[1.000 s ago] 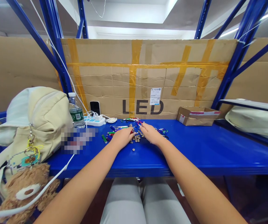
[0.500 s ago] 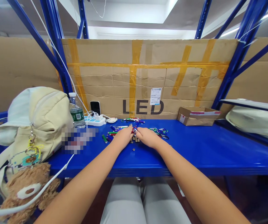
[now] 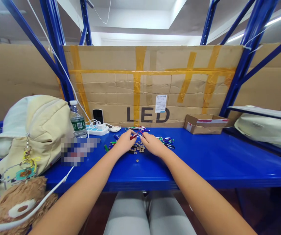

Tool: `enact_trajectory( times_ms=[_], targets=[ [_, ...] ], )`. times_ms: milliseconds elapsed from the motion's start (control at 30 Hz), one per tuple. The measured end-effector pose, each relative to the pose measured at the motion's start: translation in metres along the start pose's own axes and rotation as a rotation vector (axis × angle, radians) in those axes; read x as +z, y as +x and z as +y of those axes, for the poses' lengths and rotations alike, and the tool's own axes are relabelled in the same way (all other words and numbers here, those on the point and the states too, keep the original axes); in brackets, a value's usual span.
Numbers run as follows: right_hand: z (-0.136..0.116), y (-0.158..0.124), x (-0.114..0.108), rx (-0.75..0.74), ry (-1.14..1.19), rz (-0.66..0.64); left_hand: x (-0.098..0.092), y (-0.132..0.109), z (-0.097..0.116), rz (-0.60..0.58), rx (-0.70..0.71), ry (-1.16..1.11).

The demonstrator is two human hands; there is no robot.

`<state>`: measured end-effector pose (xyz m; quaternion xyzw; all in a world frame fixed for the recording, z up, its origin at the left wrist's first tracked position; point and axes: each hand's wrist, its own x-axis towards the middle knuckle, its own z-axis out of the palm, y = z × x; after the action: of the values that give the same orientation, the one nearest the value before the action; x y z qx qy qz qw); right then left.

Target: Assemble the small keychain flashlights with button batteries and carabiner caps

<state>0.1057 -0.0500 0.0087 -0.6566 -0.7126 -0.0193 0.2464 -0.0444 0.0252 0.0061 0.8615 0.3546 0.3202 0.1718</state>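
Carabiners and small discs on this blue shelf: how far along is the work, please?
Looks done, probably: the carabiners lie grouped right of the hands, and the coloured sticks lie in a row behind them. In hand: the left hand and right hand meet near a small red piece. Left: the brown discs lie loose between the hands.
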Motion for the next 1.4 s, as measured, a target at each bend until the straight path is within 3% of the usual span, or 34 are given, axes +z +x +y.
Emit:
enact_trajectory(
  times_ms=[133,233,433,600,767,933,1133,1233,1400],
  targets=[
    [0.016,0.014,-0.011,0.004,0.240,0.007,-0.003,0.016,-0.001,-0.189,-0.079,-0.324],
    [0.029,0.023,-0.024,0.016,0.269,-0.040,-0.003,0.033,-0.005,-0.204,-0.125,-0.404],
    [0.074,0.027,-0.039,0.147,0.300,-0.033,0.002,0.074,-0.025,-0.133,-0.034,0.037],
    [0.106,0.024,-0.041,0.228,0.384,-0.050,0.010,0.107,-0.042,-0.201,0.022,0.232],
    [0.113,0.030,-0.038,0.284,0.409,-0.078,0.015,0.132,-0.051,-0.339,0.036,0.528],
    [0.109,0.033,-0.034,0.286,0.431,-0.049,0.012,0.144,-0.044,-0.378,0.133,0.816],
    [0.093,0.024,-0.037,0.223,0.371,-0.049,0.004,0.136,-0.027,-0.388,0.093,0.853],
    [0.077,0.016,-0.041,0.194,0.311,-0.039,-0.003,0.111,-0.017,-0.386,0.009,0.753],
    [0.051,-0.004,-0.037,-0.035,0.297,0.054,-0.010,0.065,-0.010,-0.350,-0.148,0.668]
  ],
)
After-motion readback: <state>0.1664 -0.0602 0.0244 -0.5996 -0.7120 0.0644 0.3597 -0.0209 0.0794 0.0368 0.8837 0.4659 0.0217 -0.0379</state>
